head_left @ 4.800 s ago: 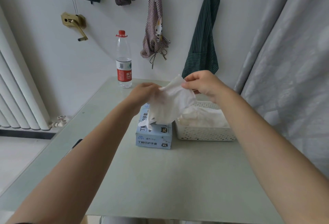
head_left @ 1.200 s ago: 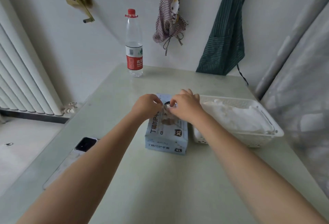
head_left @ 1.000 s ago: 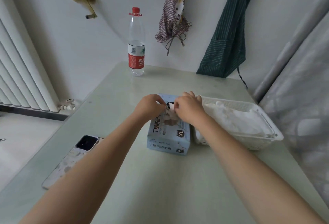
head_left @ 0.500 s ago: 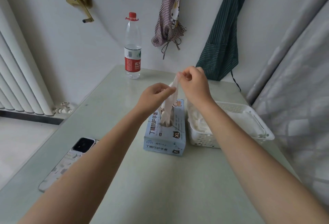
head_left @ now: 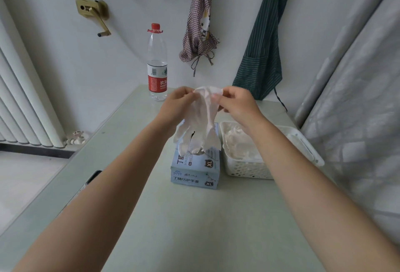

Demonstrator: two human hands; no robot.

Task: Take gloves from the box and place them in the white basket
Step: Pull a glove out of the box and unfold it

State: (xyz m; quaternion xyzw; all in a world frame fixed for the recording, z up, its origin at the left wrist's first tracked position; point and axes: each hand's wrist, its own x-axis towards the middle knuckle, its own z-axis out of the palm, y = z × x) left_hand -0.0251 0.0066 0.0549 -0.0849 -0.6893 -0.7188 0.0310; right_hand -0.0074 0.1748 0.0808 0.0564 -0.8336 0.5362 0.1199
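Observation:
A white glove (head_left: 200, 124) hangs fingers-down above the light blue glove box (head_left: 195, 169), fully out of the box's opening. My left hand (head_left: 177, 107) pinches the left side of its cuff and my right hand (head_left: 237, 104) pinches the right side, stretching the cuff between them. The white basket (head_left: 300, 142) stands directly right of the box, touching it, with several white gloves (head_left: 239, 142) piled inside.
A water bottle (head_left: 157, 64) with a red cap stands at the table's far edge. A phone (head_left: 93, 177) lies near the left edge, mostly hidden by my left forearm. Aprons (head_left: 263, 44) hang on the wall behind. A curtain (head_left: 357, 98) runs along the right side.
Both hands pinched a glove at the box opening, lifted it out, then moved apart and spread its cuff. The glove now hangs free above the box.

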